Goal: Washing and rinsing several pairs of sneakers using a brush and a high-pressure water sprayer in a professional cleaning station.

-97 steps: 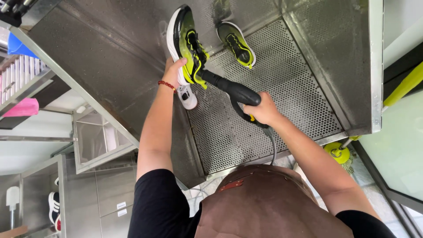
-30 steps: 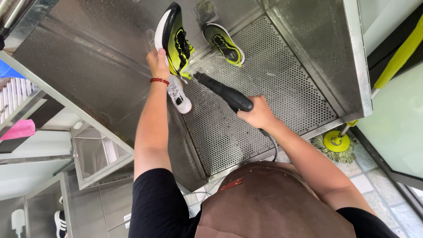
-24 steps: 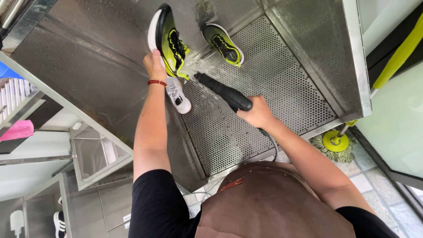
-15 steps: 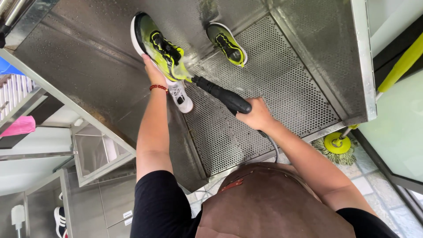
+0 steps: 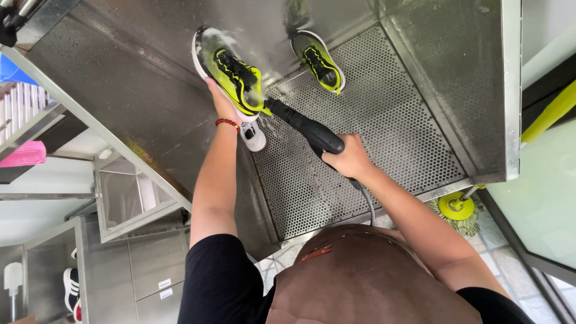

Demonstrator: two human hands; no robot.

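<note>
My left hand grips a neon-yellow and black sneaker with a white sole, held up above a perforated steel wash basin. The shoe lies tilted, toe toward the upper left, and looks wet. My right hand is closed on the black handle of a spray gun, whose nozzle touches the shoe's heel area. A matching second sneaker rests on the perforated floor at the back. A small white object sits below my left wrist.
Steel walls enclose the basin on the left, back and right. A yellow mop head lies on the tiled floor to the right. Steel cabinets and a pink item are at the left. Another shoe shows bottom left.
My left hand has turned the sneaker from upright to lying tilted, toe swinging left. The spray gun has stayed at its heel, and water now covers the shoe.
</note>
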